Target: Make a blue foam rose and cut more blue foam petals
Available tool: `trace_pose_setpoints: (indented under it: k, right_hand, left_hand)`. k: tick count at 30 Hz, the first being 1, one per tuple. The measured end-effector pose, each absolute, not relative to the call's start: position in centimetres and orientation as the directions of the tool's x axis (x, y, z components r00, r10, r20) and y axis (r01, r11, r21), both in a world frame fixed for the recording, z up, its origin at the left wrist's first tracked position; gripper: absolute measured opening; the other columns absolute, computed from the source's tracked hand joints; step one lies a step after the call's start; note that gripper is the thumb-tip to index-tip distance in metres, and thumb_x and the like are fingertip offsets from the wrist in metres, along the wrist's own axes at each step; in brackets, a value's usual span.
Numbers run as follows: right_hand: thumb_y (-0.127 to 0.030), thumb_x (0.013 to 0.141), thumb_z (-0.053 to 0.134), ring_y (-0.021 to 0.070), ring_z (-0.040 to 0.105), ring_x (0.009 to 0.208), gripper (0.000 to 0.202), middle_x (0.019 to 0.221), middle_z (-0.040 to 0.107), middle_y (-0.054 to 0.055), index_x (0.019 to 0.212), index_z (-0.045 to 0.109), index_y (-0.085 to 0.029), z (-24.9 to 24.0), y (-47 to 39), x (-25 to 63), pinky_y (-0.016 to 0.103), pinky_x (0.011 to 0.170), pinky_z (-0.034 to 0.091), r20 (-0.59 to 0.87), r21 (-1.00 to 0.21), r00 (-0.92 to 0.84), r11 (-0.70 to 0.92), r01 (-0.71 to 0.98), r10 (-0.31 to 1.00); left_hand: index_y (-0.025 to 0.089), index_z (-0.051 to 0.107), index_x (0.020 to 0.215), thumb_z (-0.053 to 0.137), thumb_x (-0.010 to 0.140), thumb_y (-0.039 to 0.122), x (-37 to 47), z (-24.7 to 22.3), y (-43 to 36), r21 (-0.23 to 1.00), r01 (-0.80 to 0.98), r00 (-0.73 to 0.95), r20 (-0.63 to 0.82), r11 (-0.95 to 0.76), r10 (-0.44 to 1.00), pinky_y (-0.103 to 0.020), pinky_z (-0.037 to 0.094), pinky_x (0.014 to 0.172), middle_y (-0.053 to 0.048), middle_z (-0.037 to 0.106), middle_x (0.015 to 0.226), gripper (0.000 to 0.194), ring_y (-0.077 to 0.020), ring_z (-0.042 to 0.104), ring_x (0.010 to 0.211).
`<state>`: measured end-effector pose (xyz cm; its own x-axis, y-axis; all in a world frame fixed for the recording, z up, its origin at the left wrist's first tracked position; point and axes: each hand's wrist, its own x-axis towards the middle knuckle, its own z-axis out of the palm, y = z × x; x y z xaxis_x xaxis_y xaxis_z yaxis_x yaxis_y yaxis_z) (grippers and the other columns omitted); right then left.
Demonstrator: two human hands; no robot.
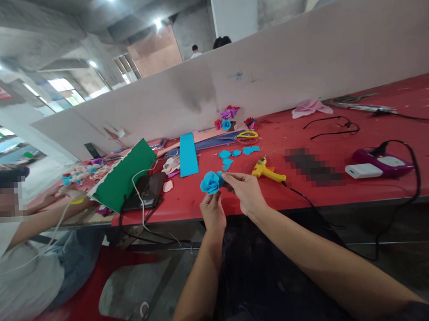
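A blue paper rose (210, 183) is held up by its base in my left hand (213, 211), whose fingers are closed beneath it. At the flower's right side, my right hand (245, 190) pinches a small blue petal (220, 176) between thumb and fingertips. Whether that petal is joined to the rose I cannot tell. Several loose blue petals (225, 154) lie on the red table (281, 133) just beyond my hands. To the right of them rests a yellow glue gun (267, 170) with a black cord. Yellow-handled scissors (247, 135) lie farther back.
A blue paper strip (188, 154) and a green board (125, 177) are left of my hands, near a dark wallet-like case (147, 192). Finished flowers (228, 116) stand by the partition (196, 89). Glasses (333, 127) and a purple power strip (387, 163) are at right. A person (21, 257) works at left.
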<state>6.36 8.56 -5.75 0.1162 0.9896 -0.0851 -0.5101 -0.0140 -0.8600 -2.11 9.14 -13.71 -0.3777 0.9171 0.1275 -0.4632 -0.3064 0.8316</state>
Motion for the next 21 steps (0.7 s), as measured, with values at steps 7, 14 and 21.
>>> trace_pose_setpoints:
  k: [7, 14, 21]
  right_hand:
    - [-0.033, 0.060, 0.078, 0.0138, 0.066, 0.066, 0.020, 0.070, 0.074, 0.003, 0.073, 0.076, -0.018, -5.73, 8.59, 6.65, 0.027, 0.067, 0.050, -0.069, -0.870, 0.121, 0.000, -0.494, 0.990]
    - [-0.032, 0.059, 0.077, 0.0158, 0.067, 0.068, 0.019, 0.065, 0.072, 0.002, 0.072, 0.076, -0.018, -5.11, 8.03, 6.66, 0.029, 0.068, 0.051, -0.082, -0.864, 0.105, -0.018, -0.504, 0.991]
    - [-0.035, 0.058, 0.078, 0.0142, 0.065, 0.062, 0.021, 0.062, 0.070, 0.001, 0.068, 0.075, -0.017, -5.07, 7.84, 6.65, 0.029, 0.067, 0.050, -0.062, -0.856, 0.099, -0.002, -0.517, 0.993]
  left_hand:
    - [0.023, 0.073, 0.076, 0.075, 0.070, 0.033, -2.50, -13.94, 9.08, 0.859, -0.382, -0.365, 0.199, -0.341, 0.909, -0.032, 0.045, 0.095, 0.000, 0.073, 0.089, 0.011, -0.0177, 0.064, 0.098]
    - [0.023, 0.075, 0.082, 0.075, 0.070, 0.034, -2.63, -13.92, 9.11, 0.873, -0.296, -0.419, 0.247, -0.389, 0.874, -0.034, 0.045, 0.097, -0.002, 0.073, 0.096, 0.017, -0.0213, 0.063, 0.104]
    - [0.020, 0.076, 0.078, 0.077, 0.069, 0.035, -2.66, -13.88, 9.01, 0.870, -0.300, -0.437, 0.240, -0.392, 0.867, -0.033, 0.045, 0.091, -0.003, 0.072, 0.088, 0.018, -0.0207, 0.063, 0.096]
